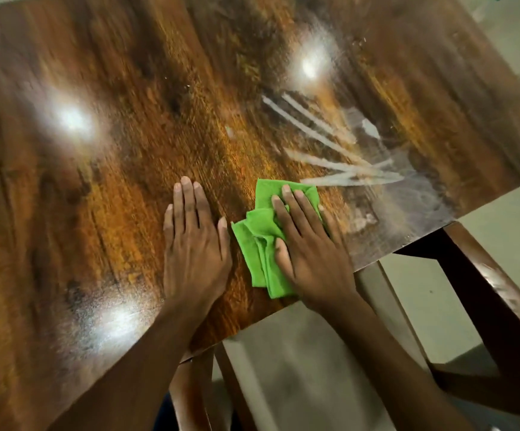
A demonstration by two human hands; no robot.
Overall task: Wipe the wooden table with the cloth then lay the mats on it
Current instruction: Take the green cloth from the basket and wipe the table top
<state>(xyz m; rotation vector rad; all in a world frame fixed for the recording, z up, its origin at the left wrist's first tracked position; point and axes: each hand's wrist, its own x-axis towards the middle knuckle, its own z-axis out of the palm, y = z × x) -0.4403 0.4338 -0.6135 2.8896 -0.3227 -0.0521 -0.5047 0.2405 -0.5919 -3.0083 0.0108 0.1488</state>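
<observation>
A glossy wooden table fills most of the head view. A crumpled bright green cloth lies on it close to the near edge. My right hand lies flat on the cloth, fingers spread, pressing it to the wood. My left hand rests flat on the bare wood just left of the cloth, fingers together, holding nothing. Pale wet streaks fan out beyond the cloth toward the right corner. No mats are in view.
The table's near edge runs diagonally from lower left to right, with a dark wooden leg and frame under the right corner. Pale floor lies below. Bright lamp reflections show on the tabletop.
</observation>
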